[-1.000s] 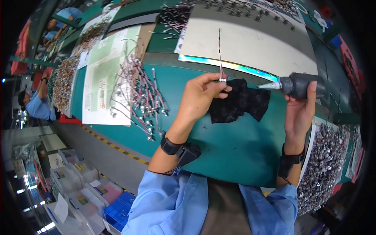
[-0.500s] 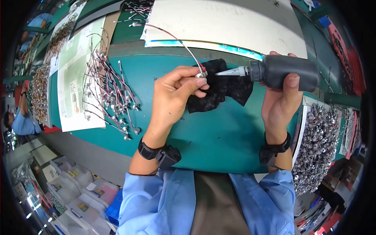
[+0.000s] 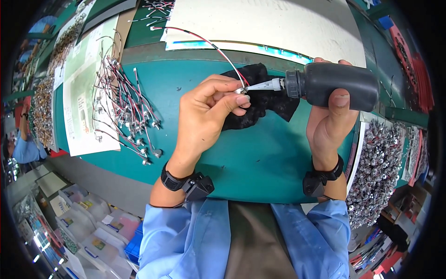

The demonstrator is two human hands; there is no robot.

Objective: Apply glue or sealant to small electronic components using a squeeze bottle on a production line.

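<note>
Pinching its end, left grip [image 3: 203, 110] clamps likely delicate wired part [image 3: 226, 57]; right grip [image 3: 329, 124] clasps probably squeezable bottle [image 3: 343, 78] mid-body.

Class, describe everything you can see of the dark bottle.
The bottle is dark grey and looks like plastic, with a smooth, rounded body, a ribbed cap and a pale, tapered nozzle. The right hand holds it sideways, roughly level, above the green table. The nozzle points left and appears to touch the small metal part in the left hand.
</note>
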